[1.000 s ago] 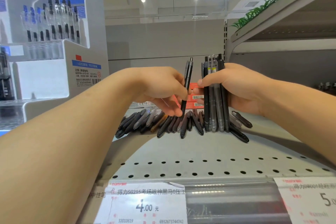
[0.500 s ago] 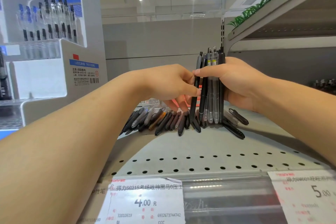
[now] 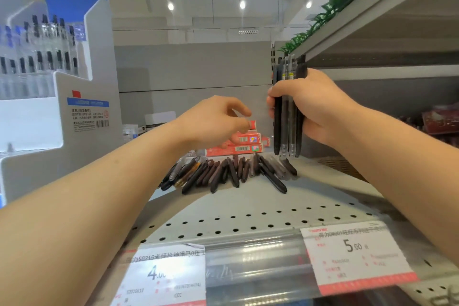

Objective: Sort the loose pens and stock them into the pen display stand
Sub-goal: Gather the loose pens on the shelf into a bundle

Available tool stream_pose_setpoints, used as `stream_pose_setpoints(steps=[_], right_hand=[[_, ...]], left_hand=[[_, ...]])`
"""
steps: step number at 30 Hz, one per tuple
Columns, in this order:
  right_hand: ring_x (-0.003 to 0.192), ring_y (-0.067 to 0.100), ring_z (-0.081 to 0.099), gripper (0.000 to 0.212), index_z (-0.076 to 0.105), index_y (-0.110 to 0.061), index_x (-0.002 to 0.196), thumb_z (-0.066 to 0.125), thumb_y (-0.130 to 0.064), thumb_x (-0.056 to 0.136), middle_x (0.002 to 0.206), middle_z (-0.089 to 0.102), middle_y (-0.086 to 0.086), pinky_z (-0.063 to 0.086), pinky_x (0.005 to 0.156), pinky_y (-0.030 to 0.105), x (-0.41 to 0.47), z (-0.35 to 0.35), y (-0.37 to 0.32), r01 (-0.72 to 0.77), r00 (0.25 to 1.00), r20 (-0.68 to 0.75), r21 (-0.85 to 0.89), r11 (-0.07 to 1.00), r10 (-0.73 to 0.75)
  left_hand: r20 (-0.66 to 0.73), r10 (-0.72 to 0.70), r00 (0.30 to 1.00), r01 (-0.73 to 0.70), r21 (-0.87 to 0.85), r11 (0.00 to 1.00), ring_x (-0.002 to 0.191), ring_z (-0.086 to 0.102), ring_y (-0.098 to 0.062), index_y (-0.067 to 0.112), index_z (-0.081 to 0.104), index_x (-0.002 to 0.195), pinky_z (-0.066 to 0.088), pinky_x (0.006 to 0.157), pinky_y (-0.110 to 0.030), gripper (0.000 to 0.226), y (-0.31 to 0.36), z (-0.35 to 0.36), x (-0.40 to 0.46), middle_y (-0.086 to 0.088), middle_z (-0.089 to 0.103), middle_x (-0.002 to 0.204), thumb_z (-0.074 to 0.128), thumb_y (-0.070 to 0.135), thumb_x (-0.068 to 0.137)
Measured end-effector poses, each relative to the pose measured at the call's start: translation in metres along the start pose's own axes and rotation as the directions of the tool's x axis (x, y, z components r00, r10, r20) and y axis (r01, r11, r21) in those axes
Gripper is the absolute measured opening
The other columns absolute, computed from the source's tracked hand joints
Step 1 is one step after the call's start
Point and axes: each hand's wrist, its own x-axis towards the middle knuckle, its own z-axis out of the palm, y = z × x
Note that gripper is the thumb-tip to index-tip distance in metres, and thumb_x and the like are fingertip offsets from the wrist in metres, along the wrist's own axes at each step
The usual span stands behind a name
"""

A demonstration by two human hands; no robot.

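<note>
Right hand [image 3: 315,107] grips a bundle of pens [image 3: 288,112] upright, fingers curled round the barrels, tips pointing down just above the shelf [image 3: 248,206]. Left hand [image 3: 213,122] holds nothing: fingers loosely curled, thumb and forefinger apart, hovering above the pile of loose pens [image 3: 223,174]. Change over the last second: the left hand was pinching one dark pen and passing it over; that pen is now in the bundle and the left hand has let go and drawn back. Bundle also sits higher and further right than before. Reading: one more pen sorted; next is probably another pick from the pile. Display stand [image 3: 57,97] at far left, well apart from both hands; stocking not yet begun.
</note>
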Motion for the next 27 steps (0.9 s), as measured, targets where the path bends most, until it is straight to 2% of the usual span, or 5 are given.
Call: stream_pose_setpoints(steps=[5,11,17,23,27], right_hand=[[0.068,0.026,0.063,0.013,0.065,-0.012,0.081,0.068,0.001,0.081,0.073,0.064,0.013,0.057,0.07,0.042,-0.028,-0.035,0.02,-0.083,0.994,0.049,-0.182,0.98,0.093],[0.073,0.02,0.072,0.014,0.075,-0.01,0.085,0.07,0.003,0.085,0.077,0.075,0.01,0.062,0.073,0.034,-0.047,-0.051,0.034,-0.099,0.946,0.267,-0.309,0.946,0.186],[0.07,0.018,0.069,0.014,0.067,-0.017,0.081,0.071,-0.006,0.088,0.068,0.071,0.002,0.052,0.063,0.031,-0.025,-0.11,0.009,-0.068,0.977,0.175,-0.276,0.959,0.12],[0.062,0.011,0.07,0.016,0.064,-0.016,0.099,0.075,-0.022,0.089,0.071,0.07,0.001,0.056,0.059,0.028,0.007,-0.214,0.021,-0.142,0.958,0.15,-0.493,0.858,0.245],[0.067,0.014,0.069,0.02,0.066,-0.015,0.084,0.066,-0.031,0.096,0.07,0.072,-0.001,0.051,0.062,0.028,0.027,-0.272,0.043,-0.182,0.839,0.199,-0.775,0.605,0.507]], left_hand=[[-0.073,0.115,0.991,-0.136,-0.474,0.87,0.097,0.071,-0.008,0.034,0.053,0.132,0.062,0.076,-0.031,0.043,0.029,0.025,0.001,0.004,0.067,0.119,0.065,0.031,0.091],[-0.068,0.134,0.989,-0.15,-0.428,0.891,0.099,0.07,-0.011,0.034,0.056,0.132,0.06,0.069,-0.028,0.038,0.057,0.052,-0.005,0.001,0.067,0.12,0.065,0.026,0.096],[-0.039,0.077,0.996,-0.086,-0.517,0.852,0.102,0.072,-0.015,0.036,0.043,0.139,0.062,0.074,-0.035,0.055,0.086,0.062,0.008,-0.002,0.071,0.116,0.068,0.022,0.092],[0.255,-0.028,0.967,0.019,0.039,0.999,0.1,0.066,-0.01,0.026,0.038,0.15,0.052,0.083,-0.026,0.061,0.123,0.127,0.07,0.001,0.065,0.129,0.064,0.032,0.096],[0.499,-0.183,0.847,-0.169,0.58,0.797,0.113,0.056,-0.017,0.021,0.048,0.143,0.043,0.097,-0.028,0.056,0.125,0.179,0.11,0.002,0.062,0.13,0.059,0.049,0.095]])
